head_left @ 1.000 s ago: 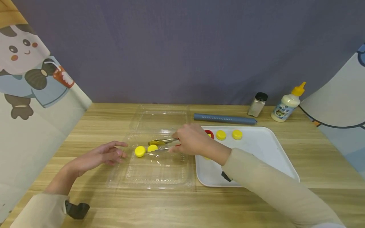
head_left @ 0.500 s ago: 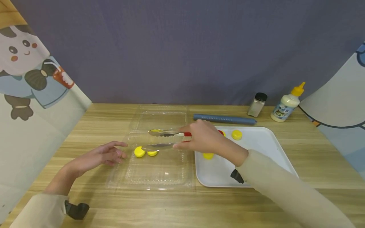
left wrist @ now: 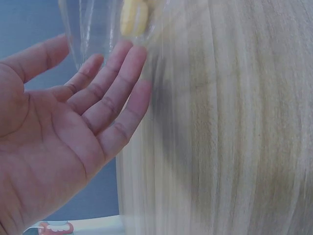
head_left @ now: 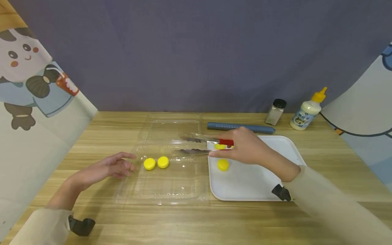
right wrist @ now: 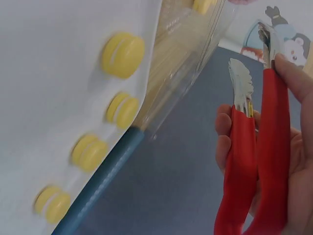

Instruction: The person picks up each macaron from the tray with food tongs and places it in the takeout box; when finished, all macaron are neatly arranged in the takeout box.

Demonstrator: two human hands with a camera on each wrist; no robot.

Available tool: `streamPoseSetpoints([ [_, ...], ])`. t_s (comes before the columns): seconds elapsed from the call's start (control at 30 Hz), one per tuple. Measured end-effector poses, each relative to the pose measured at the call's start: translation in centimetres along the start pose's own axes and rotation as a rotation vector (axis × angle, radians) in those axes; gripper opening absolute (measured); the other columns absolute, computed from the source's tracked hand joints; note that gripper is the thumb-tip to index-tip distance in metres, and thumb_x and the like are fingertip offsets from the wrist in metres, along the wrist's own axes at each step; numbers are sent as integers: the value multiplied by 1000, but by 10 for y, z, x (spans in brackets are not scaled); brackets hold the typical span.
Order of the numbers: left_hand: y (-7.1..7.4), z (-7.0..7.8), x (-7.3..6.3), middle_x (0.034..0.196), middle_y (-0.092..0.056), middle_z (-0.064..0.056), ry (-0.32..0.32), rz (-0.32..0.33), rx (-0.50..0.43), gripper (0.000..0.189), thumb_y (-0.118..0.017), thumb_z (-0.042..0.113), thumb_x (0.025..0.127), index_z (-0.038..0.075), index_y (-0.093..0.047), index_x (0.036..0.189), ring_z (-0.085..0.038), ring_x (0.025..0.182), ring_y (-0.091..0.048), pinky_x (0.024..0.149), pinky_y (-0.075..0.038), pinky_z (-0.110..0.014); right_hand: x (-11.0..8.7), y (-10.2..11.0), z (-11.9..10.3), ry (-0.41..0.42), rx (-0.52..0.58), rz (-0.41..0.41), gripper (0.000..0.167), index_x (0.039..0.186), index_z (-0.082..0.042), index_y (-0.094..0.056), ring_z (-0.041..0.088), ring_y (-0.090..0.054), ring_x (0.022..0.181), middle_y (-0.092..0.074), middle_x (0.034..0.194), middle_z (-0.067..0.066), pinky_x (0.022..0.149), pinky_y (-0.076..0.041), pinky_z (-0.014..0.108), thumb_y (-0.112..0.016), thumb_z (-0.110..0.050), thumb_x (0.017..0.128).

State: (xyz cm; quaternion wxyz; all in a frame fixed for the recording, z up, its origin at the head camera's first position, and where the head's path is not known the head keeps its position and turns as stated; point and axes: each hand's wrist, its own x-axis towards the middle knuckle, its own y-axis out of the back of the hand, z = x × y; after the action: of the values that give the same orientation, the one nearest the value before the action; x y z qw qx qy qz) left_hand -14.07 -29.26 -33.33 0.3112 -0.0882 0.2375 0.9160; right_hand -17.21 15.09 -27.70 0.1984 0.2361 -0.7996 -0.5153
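Note:
My right hand (head_left: 249, 146) grips red-handled metal tongs (head_left: 226, 142). The tips stand apart with nothing between them, over the right side of the clear plastic container (head_left: 171, 197). Inside that container, near its left side, two yellow macarons (head_left: 163, 162) lie side by side. Several more macarons (right wrist: 123, 55) sit on the white tray (head_left: 260, 183), some partly hidden by the right hand and tongs in the head view. My left hand (head_left: 107, 169) hovers at the container's left edge, fingers relaxed and holding nothing; the left wrist view shows its open palm (left wrist: 54, 132).
The container's lid (head_left: 174, 127) lies folded back toward the wall. Behind the tray are a blue-grey stick-like object (head_left: 242, 128), a black-capped jar (head_left: 275, 112) and a yellow-tipped squeeze bottle (head_left: 307, 112). A dark blue wall (head_left: 208, 61) closes off the back.
The tongs let go of the second macaron in the container and rose. My right hand has moved right with them, toward the tray. The left hand stays in place.

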Motion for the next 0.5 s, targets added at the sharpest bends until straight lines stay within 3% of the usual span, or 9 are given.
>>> streamPoseSetpoints([
  [0.3,0,-2,0,132,-56,-22,-3,-23,-36,53,-47,18,108,-6,-27,150,-33,116,-62,93,-53,-33,-26,16,25,-77,-18,37,64,133,-11,-69,10,-51,60,-66,71,-10,56,-42,31,-76,-55,87],
  [0.5,1,-1,1,132,-56,-22,-5,-21,-24,51,-47,18,108,-6,-28,148,-33,116,-62,94,-52,-37,-42,21,37,-122,-34,38,62,130,-10,-70,10,-46,57,-55,59,-10,53,-39,29,-76,-54,87],
])
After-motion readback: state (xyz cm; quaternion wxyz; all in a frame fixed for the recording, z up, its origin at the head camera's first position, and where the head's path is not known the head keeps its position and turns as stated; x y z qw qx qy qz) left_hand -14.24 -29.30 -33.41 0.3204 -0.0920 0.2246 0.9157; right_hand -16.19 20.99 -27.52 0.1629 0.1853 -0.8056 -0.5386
